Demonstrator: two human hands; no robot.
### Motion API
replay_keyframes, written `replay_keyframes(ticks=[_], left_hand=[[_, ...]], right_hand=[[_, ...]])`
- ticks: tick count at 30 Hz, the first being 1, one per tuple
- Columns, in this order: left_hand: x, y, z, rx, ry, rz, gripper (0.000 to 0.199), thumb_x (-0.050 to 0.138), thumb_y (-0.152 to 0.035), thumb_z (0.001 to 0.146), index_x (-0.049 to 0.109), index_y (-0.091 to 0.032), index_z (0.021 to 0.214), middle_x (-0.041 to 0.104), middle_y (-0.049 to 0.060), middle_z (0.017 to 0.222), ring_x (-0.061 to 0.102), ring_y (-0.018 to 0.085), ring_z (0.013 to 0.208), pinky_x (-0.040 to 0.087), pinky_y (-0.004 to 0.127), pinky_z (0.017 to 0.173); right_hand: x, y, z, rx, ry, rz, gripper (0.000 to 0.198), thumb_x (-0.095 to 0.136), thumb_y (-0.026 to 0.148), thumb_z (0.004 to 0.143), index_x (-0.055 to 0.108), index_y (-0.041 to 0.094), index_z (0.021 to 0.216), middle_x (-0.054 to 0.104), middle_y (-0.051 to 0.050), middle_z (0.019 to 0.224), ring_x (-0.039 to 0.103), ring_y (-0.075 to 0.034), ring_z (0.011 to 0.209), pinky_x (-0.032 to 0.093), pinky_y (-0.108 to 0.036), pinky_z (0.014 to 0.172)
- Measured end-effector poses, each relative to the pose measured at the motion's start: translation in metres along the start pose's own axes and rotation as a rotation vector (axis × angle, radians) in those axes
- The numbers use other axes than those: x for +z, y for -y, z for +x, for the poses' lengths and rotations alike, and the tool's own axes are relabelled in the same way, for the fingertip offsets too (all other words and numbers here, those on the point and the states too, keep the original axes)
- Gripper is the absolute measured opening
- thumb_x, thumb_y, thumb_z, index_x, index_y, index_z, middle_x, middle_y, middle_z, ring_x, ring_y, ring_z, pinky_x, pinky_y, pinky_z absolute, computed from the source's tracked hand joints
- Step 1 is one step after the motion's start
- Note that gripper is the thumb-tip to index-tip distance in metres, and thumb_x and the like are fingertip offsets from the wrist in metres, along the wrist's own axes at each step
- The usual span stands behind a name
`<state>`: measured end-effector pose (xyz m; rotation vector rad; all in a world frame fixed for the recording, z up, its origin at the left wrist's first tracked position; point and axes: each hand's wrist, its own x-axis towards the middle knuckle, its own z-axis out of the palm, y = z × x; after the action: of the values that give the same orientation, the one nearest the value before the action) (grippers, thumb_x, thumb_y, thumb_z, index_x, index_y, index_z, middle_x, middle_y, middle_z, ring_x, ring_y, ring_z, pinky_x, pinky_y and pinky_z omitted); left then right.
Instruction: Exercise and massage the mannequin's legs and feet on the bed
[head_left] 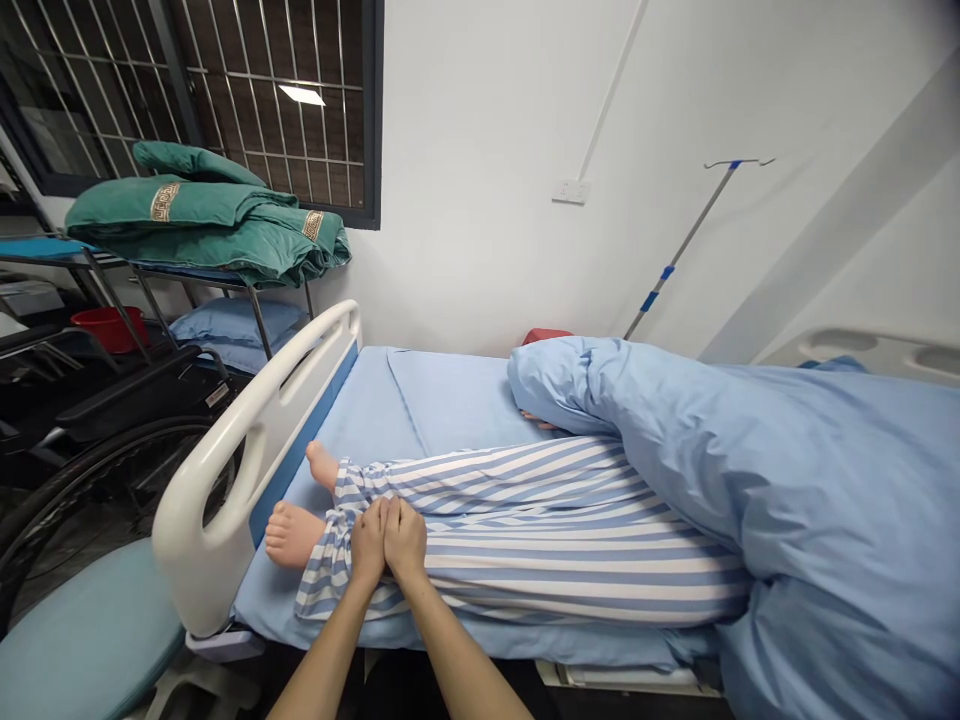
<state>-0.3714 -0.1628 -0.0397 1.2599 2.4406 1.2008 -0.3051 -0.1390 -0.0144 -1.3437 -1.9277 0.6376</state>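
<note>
My left hand (pixel 368 541) and my right hand (pixel 405 538) are side by side, touching, above the lower legs of blue-and-white striped trousers (pixel 540 530). Both are closed with the fingers curled under, so whatever they may grip is hidden. The trousers are on a lying figure with smooth, manikin-like feet. One bare foot (pixel 294 535) sticks out of the near trouser leg, and the other foot (pixel 322 466) out of the far one. A light blue quilt (pixel 750 450) is folded back over the figure's upper body. Fingertips of the figure (pixel 538 420) show under the quilt's edge.
The bed's white footboard (pixel 217 480) rises at the left. Beyond it are a wheelchair (pixel 135 430), a stool with a pale green seat (pixel 90 630) and folded green quilts (pixel 217 215) on a rack. An IV pole (pixel 686 240) stands by the wall.
</note>
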Motion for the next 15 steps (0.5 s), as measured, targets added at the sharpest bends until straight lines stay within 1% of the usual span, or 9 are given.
replay_keyframes(ticks=[5,9,15], left_hand=[[0.0005,0.0,-0.0001,0.007,0.05,0.011,0.023,0.039,-0.03,0.081,0.061,-0.025,0.084,0.065,0.007,0.085,0.057,0.022,0.086,0.041,0.033,0.073],[0.0034,0.001,0.0007,0.025,0.092,0.041,0.026,0.034,-0.03,0.084,0.06,-0.023,0.083,0.065,0.007,0.085,0.058,0.021,0.082,0.04,0.031,0.074],[0.0063,0.0034,0.0011,0.041,0.076,0.068,0.031,0.029,-0.031,0.086,0.058,-0.019,0.085,0.066,0.007,0.085,0.059,0.019,0.08,0.04,0.029,0.075]], right_hand=[[-0.0004,-0.0001,-0.0003,-0.002,0.002,0.003,0.049,0.024,0.038,0.091,0.061,0.019,0.066,0.066,-0.005,0.063,0.057,-0.015,0.058,0.026,-0.026,0.053],[-0.0004,-0.0007,0.0,-0.013,-0.01,-0.004,0.049,0.024,0.038,0.091,0.061,0.019,0.066,0.066,-0.006,0.063,0.057,-0.015,0.058,0.026,-0.026,0.054],[-0.0015,0.0,0.0003,-0.007,-0.011,0.004,0.049,0.024,0.038,0.091,0.061,0.019,0.065,0.066,-0.006,0.062,0.057,-0.015,0.057,0.026,-0.026,0.053]])
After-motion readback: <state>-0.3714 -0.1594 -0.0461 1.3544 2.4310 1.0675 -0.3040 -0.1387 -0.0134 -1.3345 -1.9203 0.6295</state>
